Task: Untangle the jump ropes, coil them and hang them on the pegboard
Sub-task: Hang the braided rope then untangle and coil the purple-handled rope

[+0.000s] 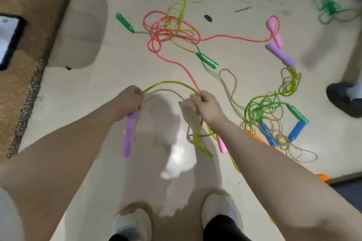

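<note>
My left hand (pixel 130 100) grips a purple handle (pixel 129 135) that hangs down from the fist. A yellow-green rope (pixel 168 83) arcs from it to my right hand (pixel 207 106), which grips that rope together with a pink rope (pixel 180 65). Yellow loops (pixel 197 139) and a pink handle (pixel 222 145) dangle below the right hand. The pink rope runs up to a tangle (pixel 172 29) of pink and yellow ropes with green handles on the floor. The pegboard is not in view.
A second tangle (pixel 268 113) with blue, green and orange handles lies at right. A green rope (pixel 325 4) lies at the top right. A pink handle (pixel 274 31) and a purple handle (pixel 281 55) lie on the floor. Another person's dark shoe (pixel 342 98) stands at right, a brown rug (pixel 25 45) at left.
</note>
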`<action>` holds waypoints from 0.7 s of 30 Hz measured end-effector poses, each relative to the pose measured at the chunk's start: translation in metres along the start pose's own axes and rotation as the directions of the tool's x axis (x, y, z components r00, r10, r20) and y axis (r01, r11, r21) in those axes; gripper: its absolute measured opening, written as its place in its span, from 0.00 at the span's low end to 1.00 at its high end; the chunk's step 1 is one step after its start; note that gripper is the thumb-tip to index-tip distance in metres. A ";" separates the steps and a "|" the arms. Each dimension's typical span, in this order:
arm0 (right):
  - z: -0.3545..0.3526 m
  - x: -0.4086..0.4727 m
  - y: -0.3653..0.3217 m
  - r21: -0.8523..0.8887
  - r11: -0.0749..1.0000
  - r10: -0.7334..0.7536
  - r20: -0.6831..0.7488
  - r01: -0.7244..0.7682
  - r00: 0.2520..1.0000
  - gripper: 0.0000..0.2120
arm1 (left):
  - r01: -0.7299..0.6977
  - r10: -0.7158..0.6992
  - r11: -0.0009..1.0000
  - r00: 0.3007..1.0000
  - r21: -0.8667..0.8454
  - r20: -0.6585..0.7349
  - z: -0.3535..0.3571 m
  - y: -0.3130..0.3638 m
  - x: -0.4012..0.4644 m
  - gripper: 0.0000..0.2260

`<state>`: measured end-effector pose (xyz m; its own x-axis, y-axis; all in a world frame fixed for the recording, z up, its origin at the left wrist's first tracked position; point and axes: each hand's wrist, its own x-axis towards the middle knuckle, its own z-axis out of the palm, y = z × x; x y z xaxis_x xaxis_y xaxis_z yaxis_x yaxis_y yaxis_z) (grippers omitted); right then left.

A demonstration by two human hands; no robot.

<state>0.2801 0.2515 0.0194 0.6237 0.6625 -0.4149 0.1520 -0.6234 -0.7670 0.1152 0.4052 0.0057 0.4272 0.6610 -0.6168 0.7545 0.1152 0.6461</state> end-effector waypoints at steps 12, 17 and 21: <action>-0.168 -0.024 -0.017 0.128 0.984 -0.061 -0.425 0.127 0.903 0.09 | -0.201 0.434 0.871 0.743 -0.449 0.510 0.079 0.167 -0.063 0.09; -0.166 -0.001 -0.045 0.559 0.790 0.033 -0.448 0.251 0.894 0.12 | -0.198 0.617 0.741 0.579 -0.642 0.534 0.087 0.201 -0.073 0.09; -0.165 -0.003 -0.025 0.567 0.804 -0.022 -0.275 0.181 0.961 0.13 | -0.072 0.752 0.471 0.554 -0.879 0.357 0.095 0.214 -0.079 0.15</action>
<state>0.4012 0.1959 0.1206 0.8071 0.5364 -0.2468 -0.1995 -0.1457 -0.9690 0.2902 0.3065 0.1500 0.9820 0.1882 -0.0166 -0.1136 0.6584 0.7441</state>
